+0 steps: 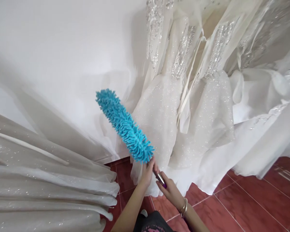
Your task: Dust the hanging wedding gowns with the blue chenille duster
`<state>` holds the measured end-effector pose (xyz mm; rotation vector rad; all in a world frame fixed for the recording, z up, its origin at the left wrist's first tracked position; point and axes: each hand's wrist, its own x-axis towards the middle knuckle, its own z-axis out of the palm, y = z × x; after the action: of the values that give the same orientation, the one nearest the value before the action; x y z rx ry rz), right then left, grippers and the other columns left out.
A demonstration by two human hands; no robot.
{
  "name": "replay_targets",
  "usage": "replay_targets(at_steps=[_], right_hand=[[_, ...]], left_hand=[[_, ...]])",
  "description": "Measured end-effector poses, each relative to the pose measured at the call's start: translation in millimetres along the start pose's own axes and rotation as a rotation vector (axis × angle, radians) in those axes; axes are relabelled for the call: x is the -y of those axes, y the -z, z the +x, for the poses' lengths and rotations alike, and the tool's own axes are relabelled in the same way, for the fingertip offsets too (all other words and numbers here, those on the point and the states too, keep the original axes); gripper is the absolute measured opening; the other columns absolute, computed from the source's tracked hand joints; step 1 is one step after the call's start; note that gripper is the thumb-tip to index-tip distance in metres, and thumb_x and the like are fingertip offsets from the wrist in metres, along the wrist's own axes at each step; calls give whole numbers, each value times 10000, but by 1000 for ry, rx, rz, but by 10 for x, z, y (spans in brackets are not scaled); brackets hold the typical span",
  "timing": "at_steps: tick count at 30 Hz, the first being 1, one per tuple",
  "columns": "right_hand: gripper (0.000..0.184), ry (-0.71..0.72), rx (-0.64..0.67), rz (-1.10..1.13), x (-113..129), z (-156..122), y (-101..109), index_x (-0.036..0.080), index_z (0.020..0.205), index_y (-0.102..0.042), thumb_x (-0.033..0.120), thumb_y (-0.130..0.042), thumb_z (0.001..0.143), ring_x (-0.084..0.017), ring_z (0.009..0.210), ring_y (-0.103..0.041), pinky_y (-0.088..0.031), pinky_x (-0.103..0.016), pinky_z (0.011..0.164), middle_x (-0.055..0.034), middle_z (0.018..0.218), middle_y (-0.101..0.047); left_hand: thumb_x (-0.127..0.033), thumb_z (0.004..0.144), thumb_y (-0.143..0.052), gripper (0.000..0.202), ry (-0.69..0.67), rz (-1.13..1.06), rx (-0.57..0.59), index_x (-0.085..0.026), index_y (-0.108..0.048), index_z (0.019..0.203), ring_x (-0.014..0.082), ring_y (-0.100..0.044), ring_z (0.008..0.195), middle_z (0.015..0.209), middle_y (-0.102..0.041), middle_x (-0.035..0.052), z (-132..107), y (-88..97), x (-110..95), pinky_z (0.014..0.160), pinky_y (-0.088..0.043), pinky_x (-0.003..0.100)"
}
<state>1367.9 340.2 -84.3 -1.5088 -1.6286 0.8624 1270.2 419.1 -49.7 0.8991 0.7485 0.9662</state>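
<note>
A duster (125, 124) with a fluffy bright blue head slants up and to the left in the middle of the head view. My left hand (148, 172) is closed round its shaft, just below the blue fibres. Lower down, my right hand (168, 190) grips the metal and purple handle; the wrist wears a light-coloured bangle. The blue head is in front of the white wall and beside a sparkly white gown (157, 112). Whether it touches the gown's skirt I cannot tell.
Several more white sequinned gowns (215, 106) hang along the right, their hems near the red tiled floor (219, 212). Glittery white skirts (45, 183) fill the lower left. Behind is a white wall (58, 48) with shadows on it.
</note>
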Motion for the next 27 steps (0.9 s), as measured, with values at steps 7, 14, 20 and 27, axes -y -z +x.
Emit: replay_targets(at_steps=[7, 14, 20, 27], right_hand=[[112, -24, -267, -82, 38, 81, 751, 232, 936, -380, 325, -391, 876, -147, 499, -441, -380, -235, 519, 40, 619, -448], [134, -75, -318, -179, -195, 102, 905, 225, 959, -429, 288, -401, 845, -186, 507, -537, -411, -260, 537, 12, 623, -532], [201, -80, -263, -209, -357, 38, 699, 209, 1023, -446, 273, -378, 845, -217, 527, -597, -417, -274, 535, -19, 650, -615], [243, -68, -181, -189, -451, 8, 438, 196, 1039, -482, 236, -383, 821, -227, 538, -622, -427, -285, 542, -36, 660, -657]], left_hand=[[-516, 759, -536, 377, -118, 60, 357, -196, -440, 584, 93, -431, 402, 430, -426, -47, 492, -895, -250, 482, -367, 257], [-437, 703, -575, 266, -34, 4, 336, -210, -449, 762, 98, -430, 419, 441, -402, -88, 662, -1014, -52, 522, -396, 265], [-422, 718, -578, 249, 6, -22, 343, -202, -461, 734, 97, -413, 451, 452, -396, -80, 582, -759, 142, 573, -404, 275], [-399, 723, -589, 273, 61, -45, 263, -207, -419, 633, 91, -387, 465, 472, -370, -69, 484, -420, 328, 602, -407, 285]])
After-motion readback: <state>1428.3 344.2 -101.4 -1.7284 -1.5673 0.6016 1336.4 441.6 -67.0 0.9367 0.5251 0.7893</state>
